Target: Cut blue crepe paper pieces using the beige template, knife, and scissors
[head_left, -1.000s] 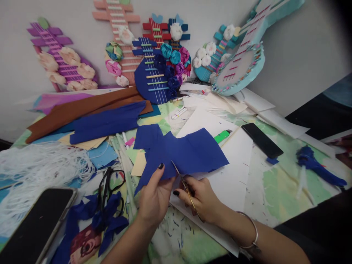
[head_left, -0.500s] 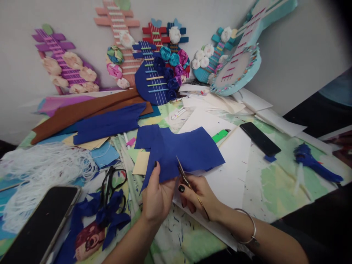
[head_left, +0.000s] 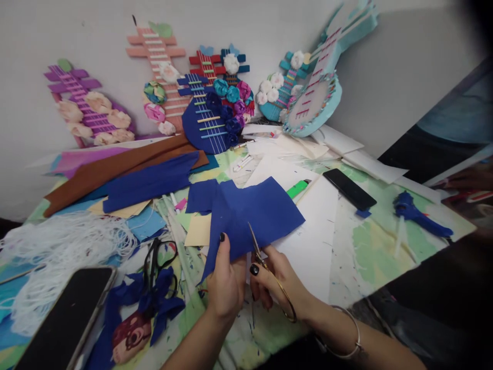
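A sheet of dark blue crepe paper [head_left: 265, 208] is held up over the table. My left hand [head_left: 226, 285] grips its lower edge, thumb on top and the other fingers underneath. My right hand [head_left: 285, 282] holds small gold-handled scissors [head_left: 257, 247], fingers around the handles. The scissor blades lie at the paper's lower edge, pointing up and away from me; how far they are apart is hard to see. Another blue piece [head_left: 202, 196] lies just left of the sheet.
Decorated paper guitars [head_left: 210, 123] lean along the wall. White paper [head_left: 316, 236], a green cutter [head_left: 297, 188], a black phone [head_left: 348, 186] and a blue glue gun [head_left: 419, 216] lie right. At left are white string [head_left: 73, 252], another phone [head_left: 65, 318] and black-handled scissors [head_left: 154, 257].
The view has turned a little, so the background sits further left and lower. Both hands keep their hold, and more of the scissors' gold handle shows below my right hand.
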A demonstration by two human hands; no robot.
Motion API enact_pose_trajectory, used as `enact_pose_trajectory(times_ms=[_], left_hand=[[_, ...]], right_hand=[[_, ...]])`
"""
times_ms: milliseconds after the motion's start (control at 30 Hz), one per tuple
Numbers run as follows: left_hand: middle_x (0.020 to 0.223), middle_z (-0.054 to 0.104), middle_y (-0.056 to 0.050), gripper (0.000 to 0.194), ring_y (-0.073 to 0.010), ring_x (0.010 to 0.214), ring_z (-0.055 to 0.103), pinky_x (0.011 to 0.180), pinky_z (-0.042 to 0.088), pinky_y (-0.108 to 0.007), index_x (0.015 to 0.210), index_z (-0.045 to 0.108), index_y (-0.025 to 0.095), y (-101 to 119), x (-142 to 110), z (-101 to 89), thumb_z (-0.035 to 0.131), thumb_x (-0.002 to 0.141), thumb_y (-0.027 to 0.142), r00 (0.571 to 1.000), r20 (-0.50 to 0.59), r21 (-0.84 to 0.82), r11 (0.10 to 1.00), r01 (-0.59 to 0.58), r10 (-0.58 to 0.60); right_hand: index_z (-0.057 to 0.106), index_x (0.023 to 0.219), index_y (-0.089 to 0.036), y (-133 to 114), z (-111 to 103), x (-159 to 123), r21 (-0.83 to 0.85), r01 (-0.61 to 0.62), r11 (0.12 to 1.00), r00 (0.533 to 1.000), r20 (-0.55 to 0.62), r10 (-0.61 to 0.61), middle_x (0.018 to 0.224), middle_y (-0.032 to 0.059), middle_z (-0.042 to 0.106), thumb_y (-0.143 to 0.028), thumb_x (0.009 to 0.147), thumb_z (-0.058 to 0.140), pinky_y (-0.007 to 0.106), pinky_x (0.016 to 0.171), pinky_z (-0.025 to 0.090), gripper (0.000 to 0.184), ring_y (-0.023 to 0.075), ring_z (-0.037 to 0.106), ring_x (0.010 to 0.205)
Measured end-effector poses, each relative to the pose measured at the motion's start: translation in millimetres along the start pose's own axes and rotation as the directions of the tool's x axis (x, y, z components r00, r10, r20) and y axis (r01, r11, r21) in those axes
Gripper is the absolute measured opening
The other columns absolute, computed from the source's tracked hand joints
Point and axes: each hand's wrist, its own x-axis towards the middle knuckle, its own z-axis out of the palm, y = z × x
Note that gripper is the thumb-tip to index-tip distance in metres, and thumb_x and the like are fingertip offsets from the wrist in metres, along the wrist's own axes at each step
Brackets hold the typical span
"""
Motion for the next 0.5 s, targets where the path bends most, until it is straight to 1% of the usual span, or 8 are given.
enact_pose_trajectory(times_ms=[100, 167, 267, 367, 500], left_hand=[[0.101, 0.075, -0.005, 0.036, -0.033, 0.113, 0.063, 0.087, 0.058, -0.039, 0.105, 0.072, 0.024, 1.6, -2.9, 2.4, 0.061, 0.083, 0.051, 0.997, -0.056, 0.025, 0.998, -0.059, 0.06], [0.101, 0.075, -0.005, 0.036, -0.0336, 0.114, 0.062, 0.086, 0.058, -0.038, 0.105, 0.072, 0.025, 3.6, -4.8, 4.8, 0.063, 0.082, 0.051, 0.997, -0.047, 0.033, 0.997, -0.066, 0.068], [0.099, 0.075, -0.005, 0.039, -0.034, 0.112, 0.063, 0.082, 0.06, -0.038, 0.104, 0.073, 0.025, 4.3, -6.3, 6.5, 0.062, 0.081, 0.054, 0.998, -0.013, 0.038, 0.998, -0.057, 0.058], [0.095, 0.076, -0.006, 0.044, -0.0336, 0.107, 0.066, 0.08, 0.06, -0.038, 0.103, 0.073, 0.023, 1.0, -6.3, 5.2, 0.061, 0.081, 0.059, 1.0, 0.004, 0.037, 0.999, -0.02, 0.02], [0.086, 0.075, -0.008, 0.052, -0.035, 0.098, 0.069, 0.074, 0.061, -0.04, 0.097, 0.073, 0.019, -4.7, -6.2, 1.1, 0.061, 0.077, 0.066, 0.995, 0.032, 0.005, 0.996, 0.093, -0.094]], right_hand=[[0.044, 0.112, -0.016, -0.4, 3.7, -3.1, 0.04, 0.005, 0.999, 1.0, -0.022, -0.004, 0.052, -0.0055, 0.056, -0.059, 0.085, 0.058, 0.016, 0.032, 0.033, 0.052, 0.007, 0.044, 0.033], [0.043, 0.11, -0.016, -0.6, 6.0, -3.0, 0.072, 0.004, 0.997, 0.999, -0.04, -0.001, 0.051, -0.006, 0.055, -0.059, 0.084, 0.058, 0.016, 0.032, 0.032, 0.053, 0.0069, 0.043, 0.032], [0.041, 0.103, -0.018, -0.4, 8.2, -1.9, 0.096, -0.007, 0.995, 0.997, -0.077, 0.014, 0.05, -0.0066, 0.054, -0.061, 0.082, 0.061, 0.017, 0.032, 0.032, 0.052, 0.007, 0.042, 0.031], [0.039, 0.097, -0.019, 0.5, 9.2, -0.8, 0.092, -0.02, 0.996, 0.993, -0.112, 0.031, 0.05, -0.0068, 0.054, -0.063, 0.078, 0.064, 0.017, 0.031, 0.031, 0.053, 0.007, 0.042, 0.031], [0.04, 0.096, -0.019, 2.3, 10.3, 0.1, 0.094, -0.011, 0.995, 0.993, -0.119, 0.022, 0.049, -0.007, 0.054, -0.062, 0.077, 0.065, 0.017, 0.031, 0.03, 0.053, 0.0068, 0.042, 0.03]])
